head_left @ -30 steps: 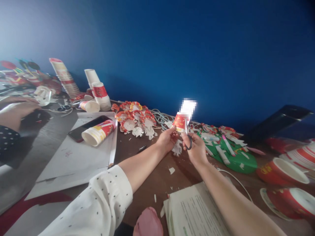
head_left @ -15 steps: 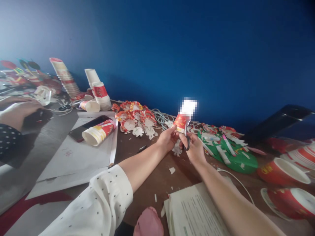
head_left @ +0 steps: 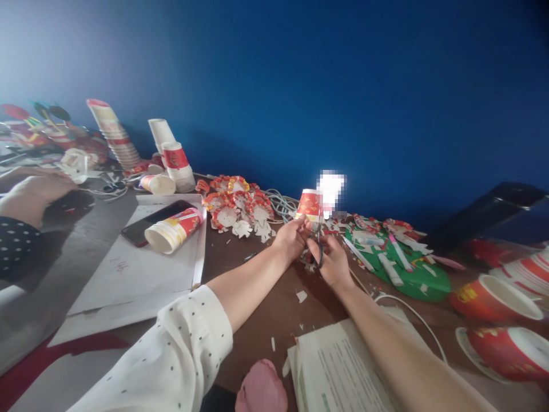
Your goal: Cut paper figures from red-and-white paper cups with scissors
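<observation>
A red-and-white patterned paper cup (head_left: 309, 203) is held up over the table by my left hand (head_left: 291, 237), whose fingers close on its lower part. Dark-handled scissors (head_left: 320, 252) are in my right hand (head_left: 335, 263), their blades pointing up beside the cup. Whether the blades bite into the cup, I cannot make out. A blurred white patch covers what is just right of the cup. Left of my hands lies a pile of red and white cut paper pieces (head_left: 240, 206).
Stacked paper cups (head_left: 175, 160) stand at the back left. Several markers (head_left: 390, 269) and scraps lie on a green round sheet (head_left: 433, 284). A phone (head_left: 141, 229) and tipped cups (head_left: 174, 230) rest on a white box (head_left: 124, 280). Another person's hand (head_left: 34, 191) is at far left.
The cup and both hands have shifted slightly left. The cup, tilted right before, is more upright now, and the right hand with the scissors sits a little lower on it.
</observation>
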The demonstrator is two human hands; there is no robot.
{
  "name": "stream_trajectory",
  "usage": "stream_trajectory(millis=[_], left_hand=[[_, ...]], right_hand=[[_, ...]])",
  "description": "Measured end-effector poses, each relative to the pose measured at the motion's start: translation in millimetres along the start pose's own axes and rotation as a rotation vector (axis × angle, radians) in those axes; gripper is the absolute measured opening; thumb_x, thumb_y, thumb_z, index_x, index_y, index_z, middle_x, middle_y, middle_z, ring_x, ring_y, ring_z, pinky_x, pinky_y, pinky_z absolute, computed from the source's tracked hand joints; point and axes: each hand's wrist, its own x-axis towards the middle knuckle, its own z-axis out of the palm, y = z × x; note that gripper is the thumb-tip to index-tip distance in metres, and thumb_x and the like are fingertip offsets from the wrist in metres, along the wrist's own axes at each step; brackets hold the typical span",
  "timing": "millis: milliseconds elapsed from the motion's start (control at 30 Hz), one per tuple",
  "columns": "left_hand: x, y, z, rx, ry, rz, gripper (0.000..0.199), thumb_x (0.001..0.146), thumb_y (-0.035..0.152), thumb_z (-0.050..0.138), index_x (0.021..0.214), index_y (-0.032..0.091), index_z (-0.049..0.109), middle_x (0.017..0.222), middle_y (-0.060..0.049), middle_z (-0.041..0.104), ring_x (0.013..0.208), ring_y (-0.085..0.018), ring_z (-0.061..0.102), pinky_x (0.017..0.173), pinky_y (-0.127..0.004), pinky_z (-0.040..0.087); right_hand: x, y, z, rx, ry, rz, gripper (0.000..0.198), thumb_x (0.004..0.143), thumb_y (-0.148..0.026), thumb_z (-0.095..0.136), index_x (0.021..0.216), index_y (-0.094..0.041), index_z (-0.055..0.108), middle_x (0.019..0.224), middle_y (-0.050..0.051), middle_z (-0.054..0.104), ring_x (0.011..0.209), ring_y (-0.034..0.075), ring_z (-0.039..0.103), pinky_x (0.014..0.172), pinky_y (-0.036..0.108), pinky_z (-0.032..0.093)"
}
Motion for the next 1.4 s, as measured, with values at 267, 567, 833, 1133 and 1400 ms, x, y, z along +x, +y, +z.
stream_trajectory(millis=[267,567,833,1133,1400], left_hand=[[1,2,-6,0.068,-0.072,-0.030,0.014,0.085,0.017,0.063,0.074,0.011,0.056,0.062,-0.001,0.059,0.047,-0.007,0.057,0.044,-0.015,0.045],[-1,-2,-1,0.030,-0.010,-0.022,0.014,0.082,0.014,0.066,0.072,0.009,0.058,0.062,-0.002,0.059,0.048,-0.006,0.056,0.050,-0.013,0.047],[-3,-2,0,0.068,0.002,0.024,0.014,0.082,0.014,0.066,0.072,0.011,0.057,0.061,-0.001,0.059,0.049,-0.006,0.055,0.051,-0.015,0.046],[-2,-4,-1,0.066,-0.021,0.048,0.021,0.086,0.013,0.060,0.065,0.011,0.055,0.057,-0.001,0.057,0.049,-0.005,0.053,0.052,-0.014,0.045],[-3,-4,1,0.051,0.038,0.038,0.019,0.085,0.011,0.061,0.067,0.009,0.057,0.059,-0.002,0.058,0.050,-0.006,0.056,0.055,-0.014,0.048]], right_hand=[[0,14,0,-0.077,-0.065,-0.116,0.033,0.073,-0.046,0.074,0.089,-0.022,0.057,0.064,-0.001,0.064,0.055,0.017,0.058,0.050,0.027,0.045],[0,13,-1,-0.158,-0.035,-0.136,0.030,0.074,-0.042,0.073,0.089,-0.022,0.059,0.062,-0.001,0.062,0.054,0.017,0.057,0.051,0.027,0.044],[-1,12,0,-0.121,-0.047,-0.115,0.030,0.075,-0.044,0.073,0.088,-0.022,0.056,0.060,-0.001,0.061,0.052,0.016,0.056,0.048,0.027,0.042],[0,16,-1,-0.157,-0.056,-0.157,0.027,0.080,-0.044,0.068,0.089,-0.022,0.056,0.059,-0.001,0.060,0.050,0.016,0.056,0.047,0.027,0.042],[1,22,-2,-0.200,-0.049,-0.207,0.024,0.081,-0.044,0.065,0.088,-0.023,0.055,0.059,-0.002,0.060,0.050,0.016,0.056,0.049,0.027,0.043]])
